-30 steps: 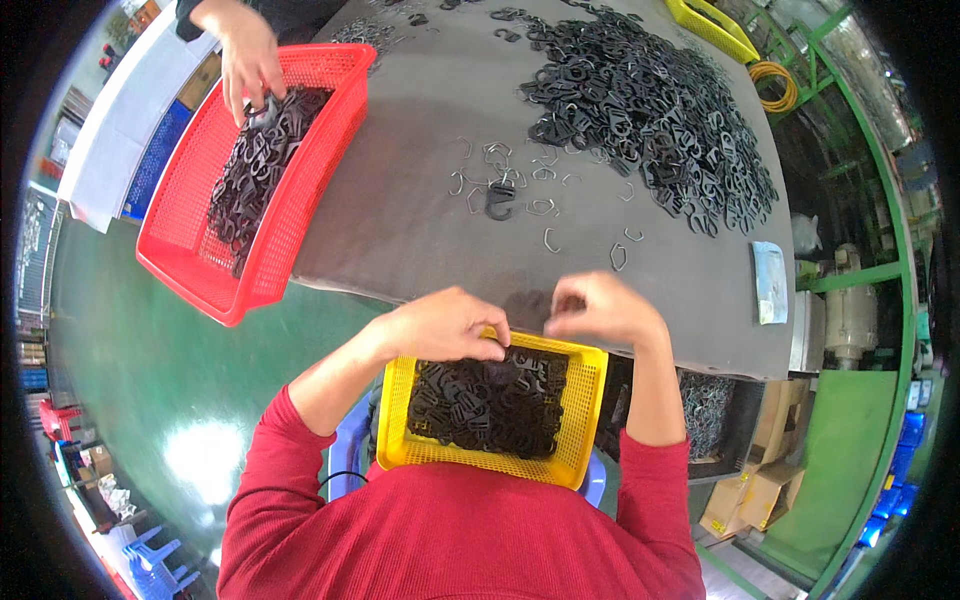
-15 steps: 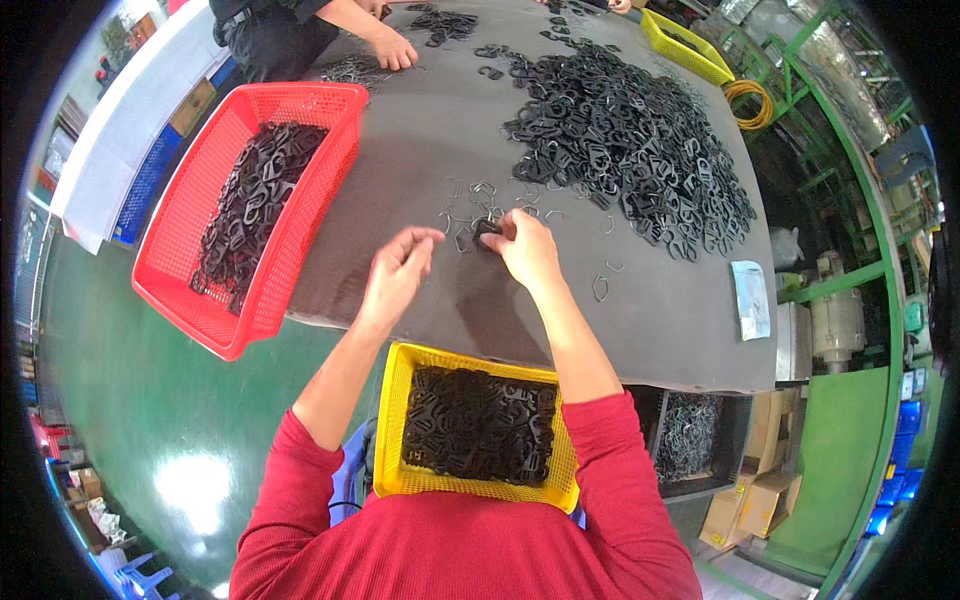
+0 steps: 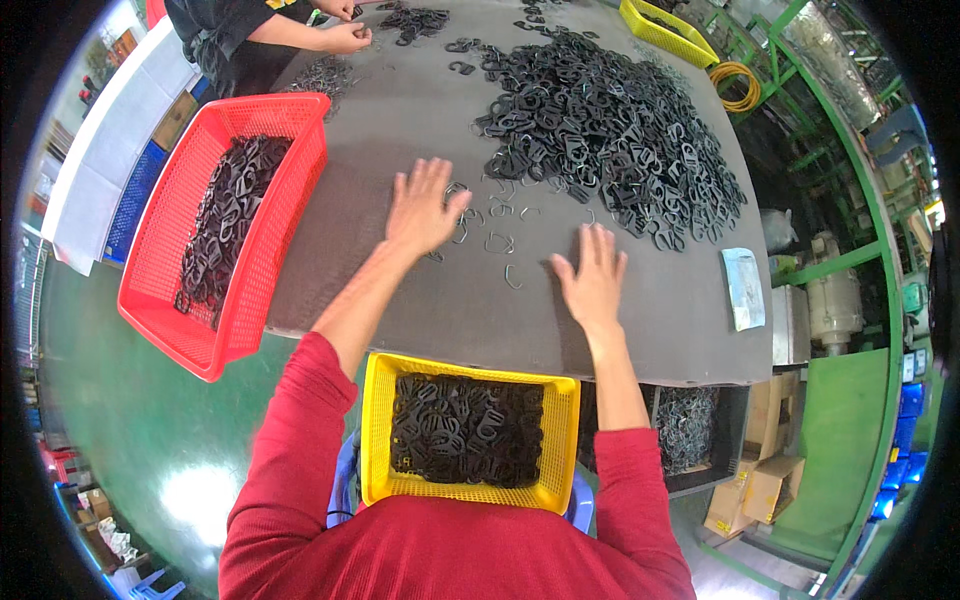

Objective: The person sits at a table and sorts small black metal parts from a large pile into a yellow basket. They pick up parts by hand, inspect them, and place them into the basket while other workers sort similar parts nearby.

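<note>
Both hands are over the grey tabletop (image 3: 420,310), fingers stretched out and nothing held. My left hand (image 3: 424,212) lies palm down at the left side of a few scattered bent wire pieces (image 3: 500,243). To the right of those wires is my right hand (image 3: 592,280), its fingertips pointing at the big pile of black plastic buckle-like pieces (image 3: 615,130). Several of the pieces in the pile carry shiny wire. Close to my body, below the table edge, a yellow basket (image 3: 570,430) holds many black plastic pieces (image 3: 465,430).
A red basket (image 3: 250,290) of black pieces stands at the table's left edge. A co-worker's hands (image 3: 345,35) work at the far left beside loose wires (image 3: 325,80). At right lies a pale blue packet (image 3: 742,288). A drawer-like bin of wires (image 3: 685,430) sits below the table.
My right hand has let go of a small black piece and moved right and nearer. My left hand has moved farther forward and flattened. The wires are shifted, and the co-worker's hand has drawn back.
</note>
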Demonstrator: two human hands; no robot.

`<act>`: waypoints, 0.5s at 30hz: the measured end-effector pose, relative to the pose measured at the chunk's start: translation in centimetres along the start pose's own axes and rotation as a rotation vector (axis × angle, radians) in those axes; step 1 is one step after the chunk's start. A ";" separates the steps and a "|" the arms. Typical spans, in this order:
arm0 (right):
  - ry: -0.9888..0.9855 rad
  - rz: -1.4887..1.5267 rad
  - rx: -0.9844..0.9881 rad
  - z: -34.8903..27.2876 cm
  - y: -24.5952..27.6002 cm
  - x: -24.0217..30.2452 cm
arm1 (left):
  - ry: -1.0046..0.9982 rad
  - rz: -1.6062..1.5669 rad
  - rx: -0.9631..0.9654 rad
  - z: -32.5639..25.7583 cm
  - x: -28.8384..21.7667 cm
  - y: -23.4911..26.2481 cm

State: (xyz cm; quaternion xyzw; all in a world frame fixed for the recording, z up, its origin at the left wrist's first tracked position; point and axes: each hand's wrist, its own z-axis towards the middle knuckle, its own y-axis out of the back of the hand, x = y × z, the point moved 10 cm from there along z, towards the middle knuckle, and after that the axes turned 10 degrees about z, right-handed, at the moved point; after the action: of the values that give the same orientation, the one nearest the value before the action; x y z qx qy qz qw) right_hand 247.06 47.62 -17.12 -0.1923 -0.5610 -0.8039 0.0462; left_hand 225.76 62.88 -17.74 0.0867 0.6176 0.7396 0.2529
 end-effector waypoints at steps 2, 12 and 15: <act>0.096 0.090 0.007 2.0 -1.7 2.7 | -0.087 -0.018 0.003 0.0 -4.2 -0.6; 0.362 0.272 0.048 3.3 -2.8 7.7 | -0.319 -0.322 -0.022 -2.8 -8.3 0.0; 0.317 0.507 0.044 1.0 -0.8 7.8 | -0.278 -0.710 -0.090 -5.2 -7.8 2.8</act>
State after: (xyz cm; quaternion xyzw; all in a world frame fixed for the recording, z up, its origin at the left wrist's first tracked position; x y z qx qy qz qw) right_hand 239.88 49.93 -14.69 -0.1972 -0.4981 -0.7744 0.3366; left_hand 229.42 54.32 -14.81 -0.0443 0.5361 0.6136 0.5781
